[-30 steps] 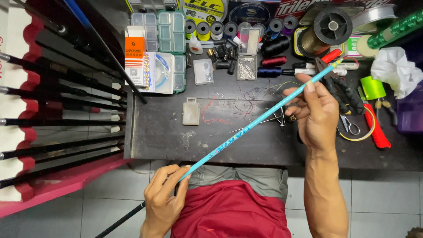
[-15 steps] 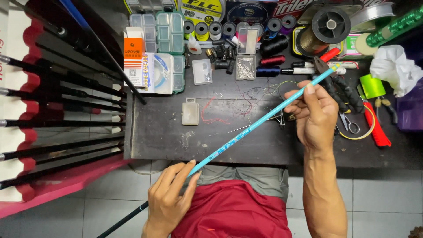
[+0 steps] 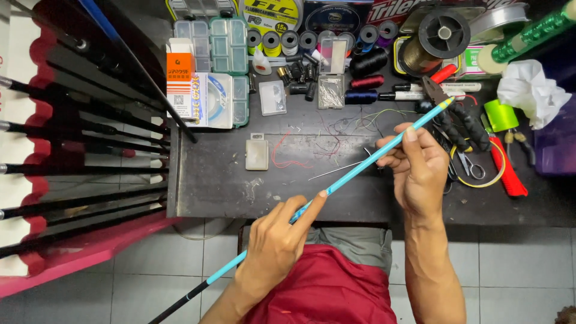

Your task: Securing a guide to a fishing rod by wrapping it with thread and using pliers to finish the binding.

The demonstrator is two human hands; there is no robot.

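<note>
A thin light-blue rod with a black lower end runs slantwise from the bottom left up to a yellow-banded tip near the pliers. My left hand grips its lower part just below the table's front edge, forefinger stretched along the shaft. My right hand pinches the upper part between thumb and fingers above the dark worktable. A fine wire or needle lies on the table just under the rod.
Black pliers, scissors, a red-handled tool, thread spools, line reels, clear compartment boxes and a small beige case crowd the table. Dark rods rest in a red-and-white rack at left.
The rod has slid slightly up-right through my hands. My left forefinger now lies stretched along the shaft; my right hand has barely shifted.
</note>
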